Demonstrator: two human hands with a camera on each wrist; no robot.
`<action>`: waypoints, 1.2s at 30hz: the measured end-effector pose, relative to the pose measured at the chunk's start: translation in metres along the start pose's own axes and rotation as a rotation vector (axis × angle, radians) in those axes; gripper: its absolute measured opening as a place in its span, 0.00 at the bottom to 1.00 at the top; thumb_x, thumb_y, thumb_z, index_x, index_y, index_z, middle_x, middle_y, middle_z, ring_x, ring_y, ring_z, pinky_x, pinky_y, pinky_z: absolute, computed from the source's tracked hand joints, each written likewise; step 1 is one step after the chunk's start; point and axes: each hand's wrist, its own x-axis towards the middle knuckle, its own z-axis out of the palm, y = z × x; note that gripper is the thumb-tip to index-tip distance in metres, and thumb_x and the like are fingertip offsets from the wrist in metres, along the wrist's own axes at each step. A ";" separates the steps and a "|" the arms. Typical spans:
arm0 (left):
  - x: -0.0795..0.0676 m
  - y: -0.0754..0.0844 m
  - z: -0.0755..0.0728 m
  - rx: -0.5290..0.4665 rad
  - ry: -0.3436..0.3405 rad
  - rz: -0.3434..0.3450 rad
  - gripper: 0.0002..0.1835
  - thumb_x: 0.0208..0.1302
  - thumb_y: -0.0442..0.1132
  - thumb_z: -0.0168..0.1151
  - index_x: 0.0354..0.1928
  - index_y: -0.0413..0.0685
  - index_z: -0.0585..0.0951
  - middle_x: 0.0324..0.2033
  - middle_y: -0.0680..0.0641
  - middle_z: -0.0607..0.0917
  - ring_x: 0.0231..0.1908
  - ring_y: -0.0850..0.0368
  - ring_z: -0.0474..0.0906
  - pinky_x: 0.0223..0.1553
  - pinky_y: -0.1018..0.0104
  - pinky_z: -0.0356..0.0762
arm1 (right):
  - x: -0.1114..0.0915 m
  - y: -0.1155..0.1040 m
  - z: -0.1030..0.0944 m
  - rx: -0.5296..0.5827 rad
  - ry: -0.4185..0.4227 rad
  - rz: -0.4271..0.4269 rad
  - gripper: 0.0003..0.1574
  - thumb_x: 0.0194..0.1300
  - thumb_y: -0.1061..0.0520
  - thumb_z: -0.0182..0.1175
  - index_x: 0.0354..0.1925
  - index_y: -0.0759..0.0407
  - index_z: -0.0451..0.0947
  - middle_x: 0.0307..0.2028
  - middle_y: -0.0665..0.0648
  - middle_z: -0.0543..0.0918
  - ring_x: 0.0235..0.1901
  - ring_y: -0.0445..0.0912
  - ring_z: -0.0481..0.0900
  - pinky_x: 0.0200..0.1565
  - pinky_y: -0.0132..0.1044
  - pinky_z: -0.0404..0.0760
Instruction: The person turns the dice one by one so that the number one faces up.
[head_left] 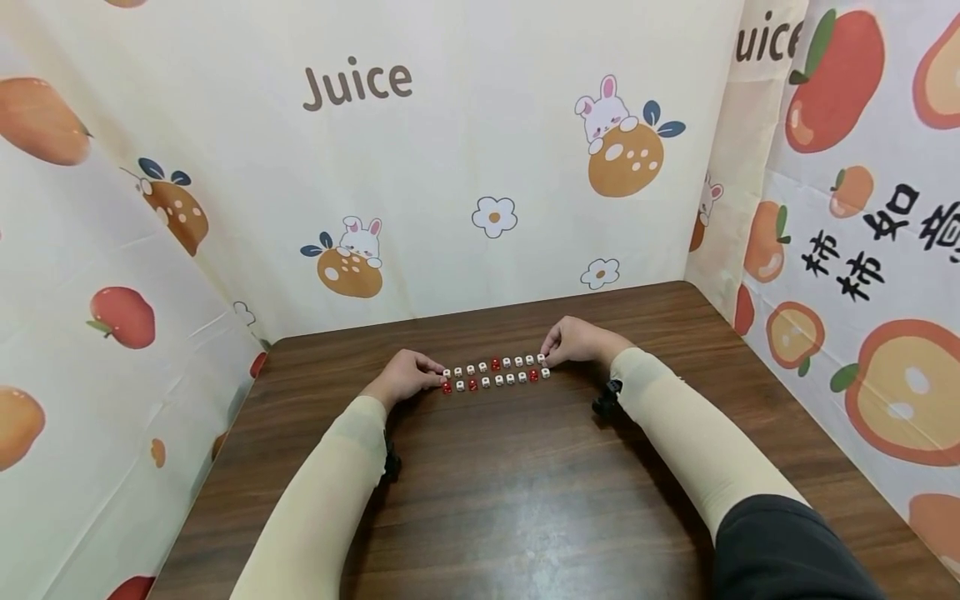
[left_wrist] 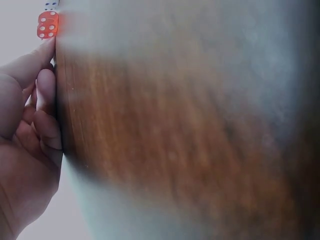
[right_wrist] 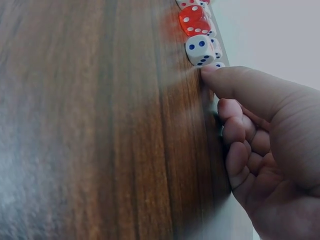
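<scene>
Two rows of small dice lie side by side on the brown table, mostly white with a few red ones. At the left end, my left hand has its thumb tip against a red die of the near row, and its index finger reaches the end white die of the far row. My right hand holds the last white die of the far row between thumb and index finger; the fingertip behind it is hidden. Just beside that thumb sits the near row's end white die.
The wood-grain table stretches in front of the rows. A printed cloth with fruit and rabbits hangs behind it and on both sides. Each wrist wears a small dark camera.
</scene>
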 end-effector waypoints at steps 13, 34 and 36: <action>-0.003 0.006 -0.001 -0.010 0.000 -0.016 0.09 0.64 0.44 0.78 0.45 0.53 0.94 0.41 0.48 0.89 0.34 0.57 0.78 0.35 0.66 0.77 | -0.002 0.001 0.000 0.005 0.016 -0.008 0.05 0.58 0.56 0.77 0.36 0.53 0.92 0.30 0.48 0.91 0.31 0.40 0.82 0.37 0.33 0.80; -0.008 0.002 -0.005 -0.006 0.016 0.001 0.09 0.62 0.45 0.80 0.42 0.52 0.94 0.38 0.49 0.91 0.34 0.57 0.80 0.35 0.66 0.78 | -0.001 -0.002 0.004 0.009 0.031 -0.022 0.07 0.58 0.55 0.79 0.37 0.51 0.93 0.30 0.48 0.90 0.32 0.40 0.82 0.39 0.33 0.81; -0.008 0.001 -0.005 0.000 0.014 0.003 0.10 0.62 0.44 0.80 0.43 0.52 0.94 0.39 0.49 0.91 0.35 0.57 0.80 0.36 0.66 0.78 | 0.000 0.000 0.004 0.008 0.026 -0.024 0.07 0.59 0.55 0.78 0.37 0.52 0.93 0.31 0.48 0.91 0.33 0.40 0.82 0.39 0.33 0.81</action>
